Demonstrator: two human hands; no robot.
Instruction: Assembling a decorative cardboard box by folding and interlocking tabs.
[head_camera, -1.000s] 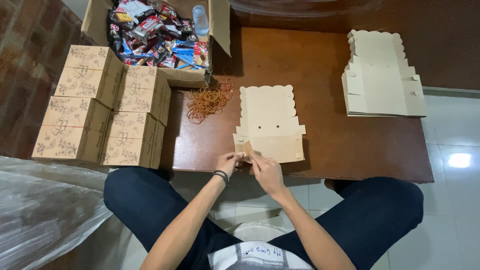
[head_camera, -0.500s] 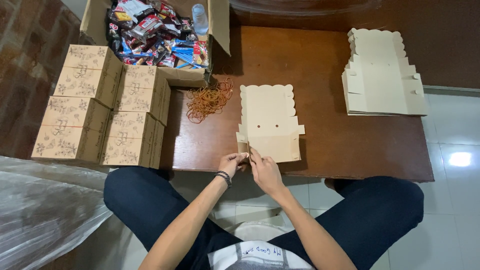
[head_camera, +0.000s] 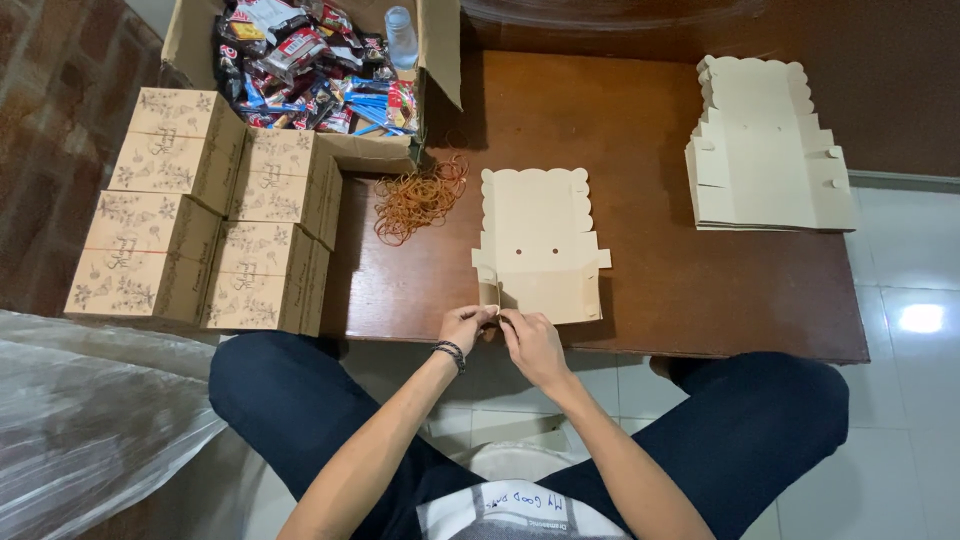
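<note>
Since the earlier frames our hands have drawn a little nearer to us along the near edge of the flat box blank (head_camera: 538, 245), and the small flap at its near left corner now stands up more. The blank itself lies where it lay on the low wooden table (head_camera: 650, 140).

Our left hand (head_camera: 466, 326) pinches that corner flap with narrow fingers; our right hand (head_camera: 533, 345) meets it just beside, fingertips closed on the same near edge. A dark bracelet (head_camera: 450, 352) sits on the left wrist.

Taking the blank as our landmark: a loose heap of orange rubber bands (head_camera: 418, 197) lies just to its left. Beyond the bands stands an open carton (head_camera: 320, 70) full of wrapped snacks, with a clear bottle (head_camera: 401, 36) at its far side. Further left, four folded printed boxes (head_camera: 215, 210) are stacked together. Well to the blank's right rests a pile of flat blanks (head_camera: 765, 150).
</note>
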